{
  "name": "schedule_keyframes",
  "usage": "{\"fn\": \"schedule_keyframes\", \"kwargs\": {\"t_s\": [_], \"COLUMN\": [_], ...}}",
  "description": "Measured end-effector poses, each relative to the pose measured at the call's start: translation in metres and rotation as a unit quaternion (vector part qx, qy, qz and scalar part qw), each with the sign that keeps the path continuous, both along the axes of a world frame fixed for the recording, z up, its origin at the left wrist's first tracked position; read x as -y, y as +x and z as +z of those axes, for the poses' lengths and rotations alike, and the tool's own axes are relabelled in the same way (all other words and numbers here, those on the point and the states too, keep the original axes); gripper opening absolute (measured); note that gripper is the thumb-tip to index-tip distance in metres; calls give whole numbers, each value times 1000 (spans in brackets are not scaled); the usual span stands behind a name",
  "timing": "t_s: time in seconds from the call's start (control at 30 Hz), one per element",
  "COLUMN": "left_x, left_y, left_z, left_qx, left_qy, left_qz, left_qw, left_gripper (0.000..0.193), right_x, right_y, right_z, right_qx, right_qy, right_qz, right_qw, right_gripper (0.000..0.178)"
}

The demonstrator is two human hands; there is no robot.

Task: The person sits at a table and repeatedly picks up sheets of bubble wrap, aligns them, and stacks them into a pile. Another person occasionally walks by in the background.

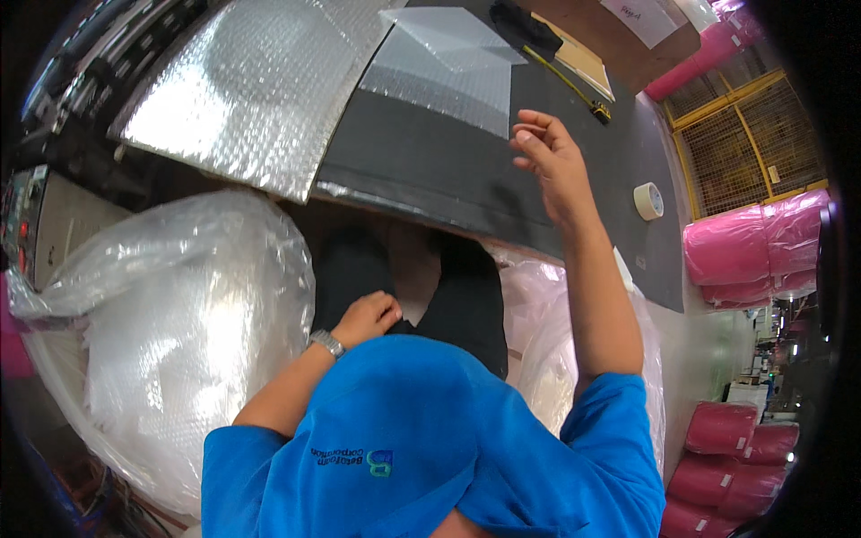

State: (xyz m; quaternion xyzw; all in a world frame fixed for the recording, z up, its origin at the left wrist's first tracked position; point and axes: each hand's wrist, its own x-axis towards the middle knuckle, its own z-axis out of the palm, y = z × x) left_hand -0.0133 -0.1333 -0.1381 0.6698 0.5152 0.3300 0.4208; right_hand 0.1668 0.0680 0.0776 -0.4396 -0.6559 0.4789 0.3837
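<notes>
At eleven o'clock we see a silver bubble-foil sheet (247,85) lying across the dark counter (430,152). Toward one o'clock a yellow tape measure (574,85) rests beside a cardboard piece (583,58). A roll of tape (648,200) sits at two o'clock near the counter's edge. Pink rolls (762,247) stack at three o'clock, below a yellow wire cage (744,143).
</notes>
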Motion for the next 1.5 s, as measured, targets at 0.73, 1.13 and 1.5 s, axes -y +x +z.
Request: {"fn": "schedule_keyframes", "kwargs": {"t_s": [0.73, 1.13, 1.5], "left_x": [-134, -114, -225], "left_y": [-33, 31, 9], "left_z": [161, 117, 156], "left_qx": [-345, 34, -379], "left_qy": [235, 175, 342], "left_qz": [100, 179, 152], "left_qw": [904, 968, 846], "left_gripper": [45, 60, 56], "right_x": [-40, 52, 87], "right_y": [-17, 38, 81], "right_z": [-73, -62, -82], "right_qx": [451, 399, 189], "right_qy": [294, 336, 294], "right_qz": [-4, -5, -35], "right_qw": [843, 853, 936], "right_gripper": [41, 20, 34]}}
